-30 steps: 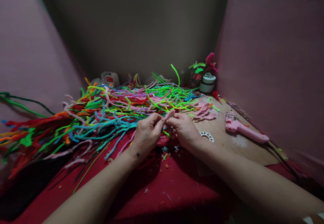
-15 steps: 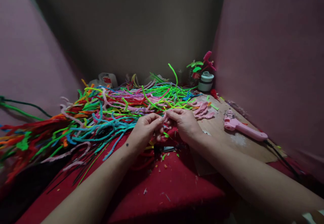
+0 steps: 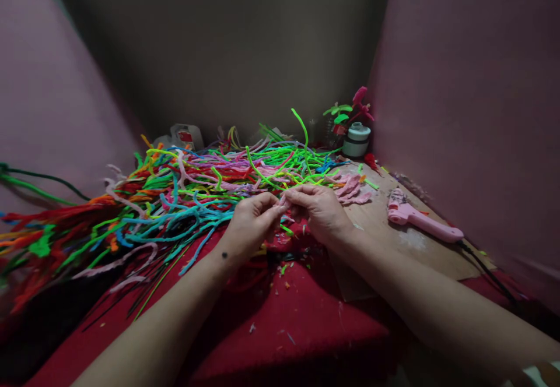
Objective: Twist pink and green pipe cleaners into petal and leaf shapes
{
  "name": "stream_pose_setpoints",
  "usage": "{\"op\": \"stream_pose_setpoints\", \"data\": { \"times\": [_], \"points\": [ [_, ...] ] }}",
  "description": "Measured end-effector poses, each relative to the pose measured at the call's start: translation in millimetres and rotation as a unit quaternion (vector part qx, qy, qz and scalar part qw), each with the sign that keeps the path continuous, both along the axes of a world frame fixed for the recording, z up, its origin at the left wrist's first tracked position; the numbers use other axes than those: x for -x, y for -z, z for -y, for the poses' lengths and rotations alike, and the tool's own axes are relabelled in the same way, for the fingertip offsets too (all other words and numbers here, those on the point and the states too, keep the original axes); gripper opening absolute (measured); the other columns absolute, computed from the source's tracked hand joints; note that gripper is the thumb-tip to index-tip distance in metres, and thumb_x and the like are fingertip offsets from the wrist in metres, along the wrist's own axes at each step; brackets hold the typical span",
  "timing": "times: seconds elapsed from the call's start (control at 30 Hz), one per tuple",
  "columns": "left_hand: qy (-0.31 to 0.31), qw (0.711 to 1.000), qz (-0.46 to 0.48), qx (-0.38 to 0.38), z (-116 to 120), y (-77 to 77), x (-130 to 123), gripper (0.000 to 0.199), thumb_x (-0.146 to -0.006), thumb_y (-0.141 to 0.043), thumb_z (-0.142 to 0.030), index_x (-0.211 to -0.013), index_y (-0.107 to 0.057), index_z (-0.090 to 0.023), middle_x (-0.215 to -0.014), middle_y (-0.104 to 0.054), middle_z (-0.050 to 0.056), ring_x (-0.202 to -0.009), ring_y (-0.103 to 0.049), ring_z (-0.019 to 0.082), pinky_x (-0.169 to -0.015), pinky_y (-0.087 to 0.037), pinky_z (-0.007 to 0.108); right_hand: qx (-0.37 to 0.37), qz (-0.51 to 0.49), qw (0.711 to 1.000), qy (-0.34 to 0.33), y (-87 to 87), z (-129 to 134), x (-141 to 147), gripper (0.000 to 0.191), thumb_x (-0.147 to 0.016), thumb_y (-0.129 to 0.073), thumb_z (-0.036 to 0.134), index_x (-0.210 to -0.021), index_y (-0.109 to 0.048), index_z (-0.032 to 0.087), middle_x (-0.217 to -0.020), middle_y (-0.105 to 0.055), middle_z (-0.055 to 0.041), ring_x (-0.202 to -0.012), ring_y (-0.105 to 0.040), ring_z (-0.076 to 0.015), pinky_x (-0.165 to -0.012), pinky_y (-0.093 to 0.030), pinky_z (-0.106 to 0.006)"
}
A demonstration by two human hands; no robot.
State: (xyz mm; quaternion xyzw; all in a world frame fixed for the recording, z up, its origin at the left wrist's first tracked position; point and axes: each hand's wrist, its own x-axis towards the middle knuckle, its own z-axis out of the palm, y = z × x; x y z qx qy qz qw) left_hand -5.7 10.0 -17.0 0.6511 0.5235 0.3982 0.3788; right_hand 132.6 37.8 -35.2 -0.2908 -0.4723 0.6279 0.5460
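My left hand (image 3: 254, 221) and my right hand (image 3: 321, 211) meet at the middle of the view, above the red cloth (image 3: 306, 329). Between their fingertips is a short pink pipe cleaner piece (image 3: 284, 201), mostly covered by the fingers. Both hands are closed in a pinch on it, thumbs nearly touching. Just behind them spreads a big heap of coloured pipe cleaners (image 3: 205, 183). Several finished-looking pink fuzzy petal shapes (image 3: 350, 190) lie beyond my right hand.
At the right, a pink glue gun (image 3: 424, 222) with a black cord lies on a brown board (image 3: 437, 259). A white lidded jar (image 3: 356, 141) and pipe cleaner flowers (image 3: 359, 104) stand at the back corner. Small coloured scraps dot the red cloth. Pink walls rise on both sides.
The fingertips have drawn closer together over the pink piece, covering more of it. The thing lying below the hands shows less now. Everything else stays where it was.
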Motion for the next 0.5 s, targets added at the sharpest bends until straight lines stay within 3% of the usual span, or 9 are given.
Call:
{"op": "stream_pose_setpoints", "data": {
  "times": [0.1,0.2,0.37,0.5],
  "points": [
    [0.045,0.991,0.092,0.089,-4.2,-1.2,5.8,0.024,-0.075,-0.061,-0.037,-0.069,-0.052,-0.016,-0.048,-0.052,-0.005,-0.035,-0.043,0.006,-0.035,-0.029,0.016,0.017,-0.017,1.0,-0.011,-1.6,0.7,-0.4,0.018,-0.064,-0.068,0.029,-0.062,-0.063,0.012,-0.053,-0.057,0.0006,-0.042,-0.043,-0.006,-0.041,-0.032,-0.02],
    [0.083,0.979,0.145,0.115,-7.9,0.6,9.8,0.021,-0.075,-0.061,-0.033,-0.07,-0.052,-0.016,-0.051,-0.054,-0.005,-0.034,-0.043,0.004,-0.035,-0.031,0.015,0.019,-0.022,0.999,-0.014,-1.5,0.7,-0.2,0.021,-0.066,-0.067,0.031,-0.06,-0.061,0.012,-0.053,-0.057,-0.0001,-0.041,-0.043,-0.0065,-0.04,-0.032,-0.02],
    [0.045,0.989,0.106,0.09,-6.0,0.3,7.5,0.021,-0.077,-0.06,-0.033,-0.069,-0.052,-0.015,-0.052,-0.055,-0.005,-0.035,-0.045,0.004,-0.035,-0.031,0.015,-0.012,0.004,1.0,-0.002,-3.1,-0.5,-1.0,0.027,-0.074,-0.062,0.036,-0.061,-0.06,0.012,-0.052,-0.054,0.0007,-0.042,-0.043,-0.0068,-0.041,-0.033,-0.021],
    [0.027,0.992,0.086,0.088,-3.3,-2.7,3.3,0.022,-0.078,-0.059,-0.034,-0.069,-0.051,-0.015,-0.05,-0.053,-0.006,-0.035,-0.044,0.005,-0.035,-0.032,0.016,0.015,0.016,0.999,0.03,-6.0,-2.2,-2.8,0.026,-0.067,-0.068,0.034,-0.058,-0.055,0.014,-0.049,-0.051,0.0034,-0.042,-0.042,-0.0061,-0.041,-0.031,-0.021]
  ]
}}
